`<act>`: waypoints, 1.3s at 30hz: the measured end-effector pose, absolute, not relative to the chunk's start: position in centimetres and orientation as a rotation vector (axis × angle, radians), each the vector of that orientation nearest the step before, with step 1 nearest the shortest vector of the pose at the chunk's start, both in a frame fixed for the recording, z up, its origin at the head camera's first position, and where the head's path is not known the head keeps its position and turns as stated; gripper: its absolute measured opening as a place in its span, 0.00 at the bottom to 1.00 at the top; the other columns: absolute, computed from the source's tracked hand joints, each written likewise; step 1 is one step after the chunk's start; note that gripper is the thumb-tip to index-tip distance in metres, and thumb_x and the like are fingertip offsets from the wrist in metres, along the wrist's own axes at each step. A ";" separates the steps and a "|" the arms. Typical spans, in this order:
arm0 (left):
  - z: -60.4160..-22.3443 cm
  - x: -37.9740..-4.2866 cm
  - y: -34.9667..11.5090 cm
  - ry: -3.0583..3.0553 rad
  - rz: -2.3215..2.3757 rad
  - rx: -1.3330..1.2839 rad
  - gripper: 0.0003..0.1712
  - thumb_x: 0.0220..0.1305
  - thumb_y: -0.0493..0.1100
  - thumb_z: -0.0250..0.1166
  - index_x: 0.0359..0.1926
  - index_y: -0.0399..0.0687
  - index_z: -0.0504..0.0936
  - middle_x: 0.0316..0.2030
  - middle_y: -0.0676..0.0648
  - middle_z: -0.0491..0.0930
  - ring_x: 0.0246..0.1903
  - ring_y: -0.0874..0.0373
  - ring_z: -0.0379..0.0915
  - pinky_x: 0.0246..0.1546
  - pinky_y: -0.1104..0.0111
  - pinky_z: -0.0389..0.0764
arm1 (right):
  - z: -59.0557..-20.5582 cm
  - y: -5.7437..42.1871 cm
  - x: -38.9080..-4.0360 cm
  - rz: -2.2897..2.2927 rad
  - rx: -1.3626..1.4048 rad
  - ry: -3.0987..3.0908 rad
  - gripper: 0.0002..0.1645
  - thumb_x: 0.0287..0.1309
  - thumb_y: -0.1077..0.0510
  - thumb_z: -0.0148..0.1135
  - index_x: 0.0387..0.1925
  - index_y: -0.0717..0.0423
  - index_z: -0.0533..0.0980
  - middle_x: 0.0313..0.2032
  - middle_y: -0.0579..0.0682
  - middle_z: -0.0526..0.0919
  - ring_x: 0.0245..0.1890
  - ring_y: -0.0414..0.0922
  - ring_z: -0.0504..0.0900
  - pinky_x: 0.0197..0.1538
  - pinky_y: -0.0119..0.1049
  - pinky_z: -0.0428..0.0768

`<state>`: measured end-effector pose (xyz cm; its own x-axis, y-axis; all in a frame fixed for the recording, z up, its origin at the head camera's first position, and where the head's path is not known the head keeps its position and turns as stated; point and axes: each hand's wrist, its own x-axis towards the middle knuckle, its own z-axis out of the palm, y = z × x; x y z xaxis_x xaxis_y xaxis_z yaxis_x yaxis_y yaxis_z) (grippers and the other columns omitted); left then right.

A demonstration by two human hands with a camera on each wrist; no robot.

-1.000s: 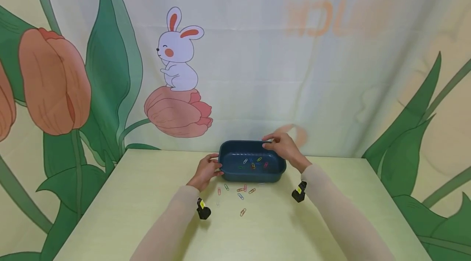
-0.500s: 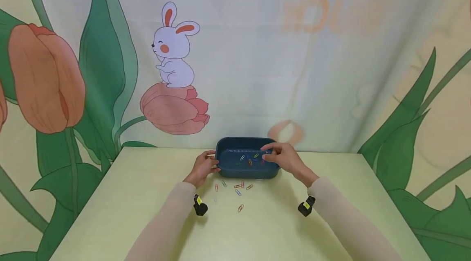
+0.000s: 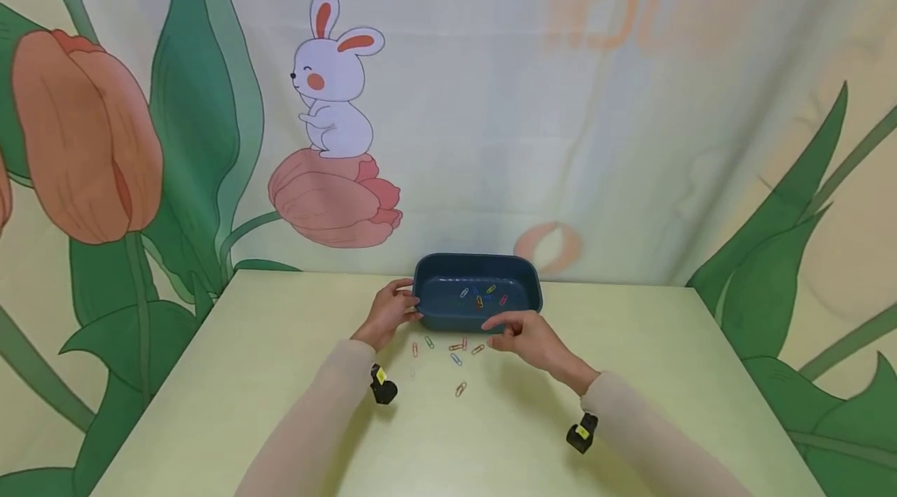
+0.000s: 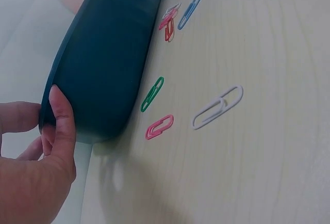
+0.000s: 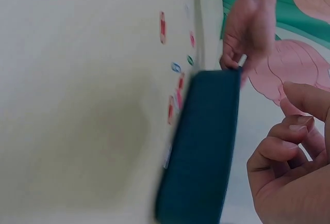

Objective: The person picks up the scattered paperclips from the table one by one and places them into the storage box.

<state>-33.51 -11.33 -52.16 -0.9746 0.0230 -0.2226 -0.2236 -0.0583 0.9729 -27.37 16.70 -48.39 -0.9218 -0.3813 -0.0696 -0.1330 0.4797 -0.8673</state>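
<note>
A dark blue plastic bin [image 3: 448,321] stands at the back of the table with several coloured paper clips inside, among them a yellow paper clip [image 3: 490,289]. My left hand [image 3: 387,314] grips the bin's left end, thumb on the outer wall [image 4: 108,53] near the rim. Just in front of the bin's right front side hovers my right hand [image 3: 536,340], fingers loosely bent, thumb apart, nothing visible between them. Near its fingertips lie several paper clips on the table, including a blue paper clip [image 3: 456,359]. By the left hand are a green paper clip [image 4: 152,94] and a pink paper clip [image 4: 159,127].
A white paper clip [image 4: 219,106] and a lone orange-red paper clip [image 3: 460,389] lie nearer the front of the pale table [image 3: 504,442]. Right behind the bin hangs a printed curtain [image 3: 462,131] with tulips and a rabbit.
My right hand has come from above the bin's right side toward me, over the front rim and down to just before it. The left hand stays at the bin's end.
</note>
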 end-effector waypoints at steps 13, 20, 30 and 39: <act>-51.9 -33.7 -11.3 2.027 2.158 -0.217 0.30 0.68 0.32 0.54 0.71 0.40 0.62 0.52 0.39 0.67 0.42 0.50 0.74 0.48 0.62 0.84 | -51.7 14.5 -26.3 -1.297 -0.601 2.479 0.14 0.55 0.58 0.71 0.45 0.55 0.85 0.16 0.43 0.70 0.18 0.38 0.65 0.23 0.28 0.63; -52.1 -33.6 -11.4 2.028 2.138 -0.227 0.31 0.68 0.32 0.54 0.71 0.40 0.62 0.51 0.40 0.67 0.40 0.55 0.75 0.47 0.65 0.84 | -53.6 13.7 -26.0 -1.239 -0.610 2.478 0.13 0.52 0.57 0.73 0.41 0.51 0.86 0.16 0.41 0.69 0.18 0.37 0.66 0.23 0.27 0.65; -52.2 -33.7 -11.3 2.023 2.157 -0.236 0.30 0.68 0.31 0.54 0.70 0.40 0.63 0.54 0.36 0.67 0.44 0.48 0.74 0.42 0.66 0.85 | -54.6 13.3 -26.1 -1.200 -0.570 2.467 0.13 0.49 0.59 0.75 0.40 0.51 0.86 0.15 0.40 0.71 0.17 0.37 0.65 0.23 0.27 0.64; -52.4 -33.8 -11.3 2.018 2.150 -0.235 0.31 0.67 0.32 0.55 0.71 0.41 0.62 0.56 0.36 0.66 0.45 0.47 0.74 0.43 0.67 0.85 | -55.5 13.2 -26.4 -1.145 -0.592 2.493 0.11 0.47 0.58 0.76 0.35 0.46 0.86 0.14 0.40 0.71 0.16 0.37 0.65 0.22 0.27 0.63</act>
<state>-33.84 -11.29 -52.43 -0.9706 0.0249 -0.2392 -0.2403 -0.0601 0.9688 -26.40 13.22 -55.48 -0.8579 -0.4985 -0.1247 -0.2301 0.5896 -0.7742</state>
